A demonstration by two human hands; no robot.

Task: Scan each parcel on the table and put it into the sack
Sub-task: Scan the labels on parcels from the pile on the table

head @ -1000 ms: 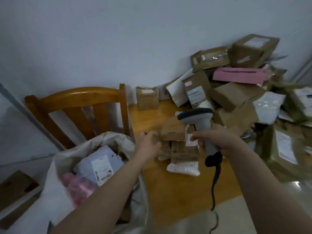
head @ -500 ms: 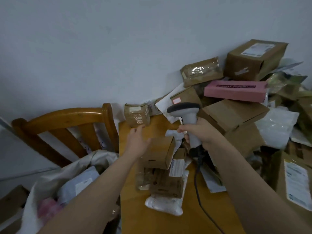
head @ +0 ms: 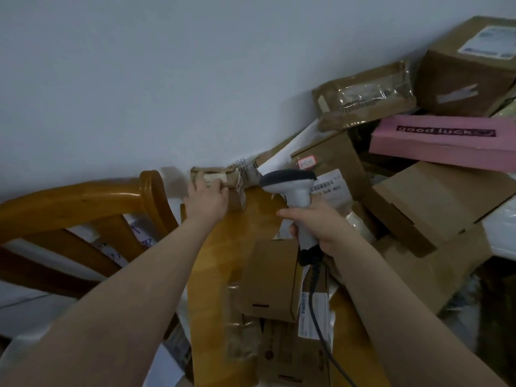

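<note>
Head view. Change noted: a second ago the left hand (head: 206, 199) hung by the near stack of cartons. Half a second ago it was reaching with loose fingers. It has now arrived on the small taped parcel (head: 223, 177), which stands against the wall at the far edge of the table (head: 231, 247). The fingers curl over the parcel's top and near face; the thumb is hidden. The parcel has not left the table. The right hand (head: 315, 222) has kept its fist wrapped round the grip of the barcode scanner (head: 290, 182), whose head sits just right of the left hand and about level with the parcel. The camera has swung up from the sack, which is no longer plainly in view; pale material below the left forearm may be its rim. Judgement: a fresh parcel is being taken. Its scan and bagging remain, and most of the load is still to be done. Count: two hands; one scanner with one cable; one wooden chair (head: 83, 202) left of the left hand; one parcel in hand. Below the right hand is a near stack of at least four: an upright brown carton (head: 270, 280), a tape-wrapped bundle (head: 240, 331), a flat brown box (head: 287, 356) underneath and a white labelled mailer (head: 315, 311). Right of the right hand is a heap of at least five: a labelled brown box (head: 329, 160), a film-taped parcel (head: 363, 93), a large brown box (head: 469, 71), a pink box (head: 444, 141) printed "good luck" and a flat cardboard box (head: 441, 199). More lie beneath, not countable.
</note>
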